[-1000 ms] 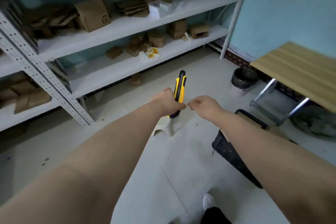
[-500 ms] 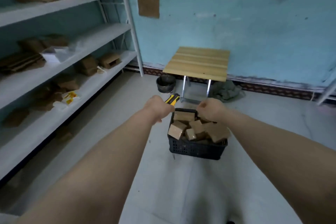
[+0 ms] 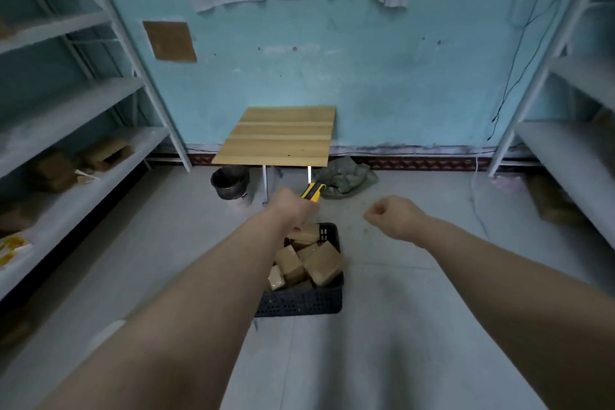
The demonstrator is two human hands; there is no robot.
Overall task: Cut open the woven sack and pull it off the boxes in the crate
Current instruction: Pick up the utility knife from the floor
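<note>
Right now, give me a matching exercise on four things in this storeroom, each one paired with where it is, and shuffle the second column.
Things:
1. yellow and black utility knife
2. brown cardboard boxes
3. dark round bucket
4. light wooden folding table

Places:
A. on the floor beside the table's left leg
B. against the blue wall, straight ahead
C. gripped in the left hand
D. piled in the black plastic crate

Pairs: 1-C, 2-D, 3-A, 4-B
</note>
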